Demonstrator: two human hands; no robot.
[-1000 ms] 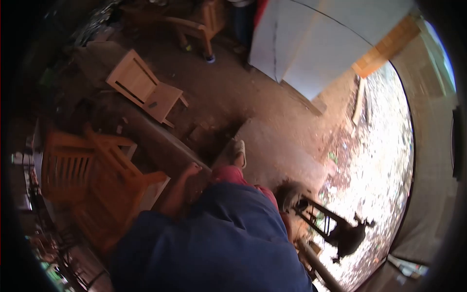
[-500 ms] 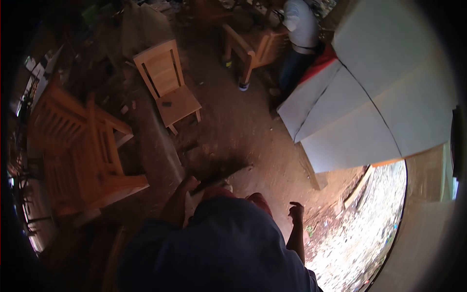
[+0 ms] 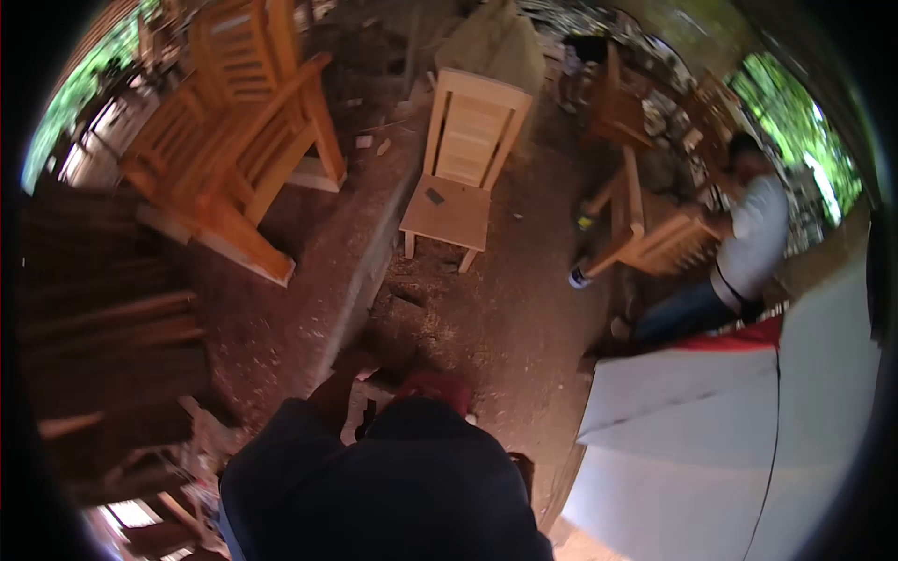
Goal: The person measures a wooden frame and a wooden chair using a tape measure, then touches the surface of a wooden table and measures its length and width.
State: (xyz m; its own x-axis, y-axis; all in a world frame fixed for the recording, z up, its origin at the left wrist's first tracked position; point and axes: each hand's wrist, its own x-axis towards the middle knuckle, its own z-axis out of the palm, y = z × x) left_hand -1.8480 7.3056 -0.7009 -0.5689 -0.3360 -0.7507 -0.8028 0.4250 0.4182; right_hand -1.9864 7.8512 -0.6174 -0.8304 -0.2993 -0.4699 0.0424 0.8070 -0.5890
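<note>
While the pale chair stood ahead of me on the dirt floor, my left hand hung blurred, its grip unclear (I couldn't tell about the half-hidden right hand either). A small dark block, too small to read, lay on its seat; a co-worker bent beside an armchair.

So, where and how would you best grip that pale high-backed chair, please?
Probably both backrest uprights, coming from the front: the chair stands upright with its front towards us, and long slots beside them should admit fingers.
</note>
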